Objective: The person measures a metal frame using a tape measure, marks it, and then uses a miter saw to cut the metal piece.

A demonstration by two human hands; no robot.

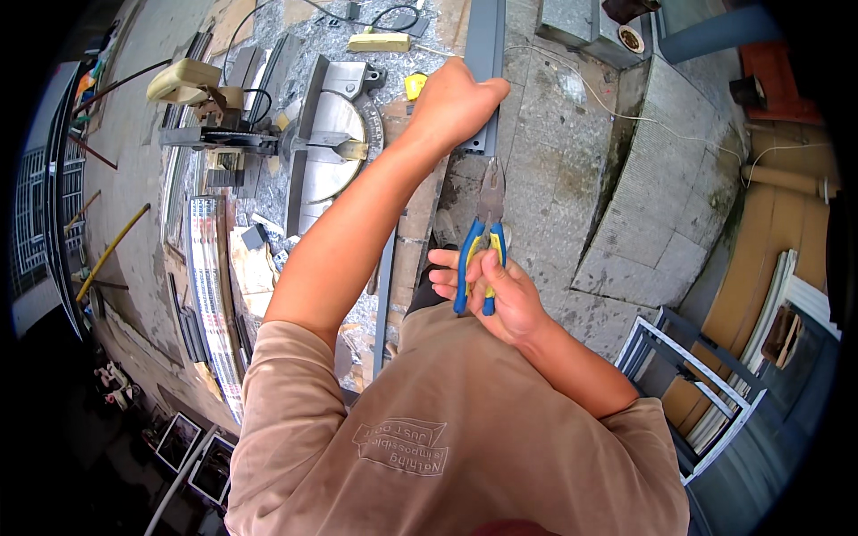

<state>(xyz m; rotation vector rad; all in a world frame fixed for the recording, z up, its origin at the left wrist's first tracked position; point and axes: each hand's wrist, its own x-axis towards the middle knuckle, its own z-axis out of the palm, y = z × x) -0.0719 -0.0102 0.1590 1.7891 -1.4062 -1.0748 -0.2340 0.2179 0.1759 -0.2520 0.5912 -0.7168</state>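
Note:
My left hand [458, 103] is closed around a long grey metal profile [485, 40], near the end closest to me. That end shows below the fist, with small holes in it. In front of my body, my right hand [509, 299] holds a pair of pliers [492, 196] by their blue and yellow handles. The jaws point away from me, toward the near end of the profile, and look almost closed. Whether the jaw tips touch the profile, I cannot tell. A yellow tape measure [415, 86] lies just left of my left fist.
A mitre saw [331, 147] stands on the left amid metal shavings. Near it are a pale yellow power strip [379, 42] with a cable and a wrapped bundle of profiles [210, 286]. On the right are a stone slab [657, 179] and window frames [706, 393].

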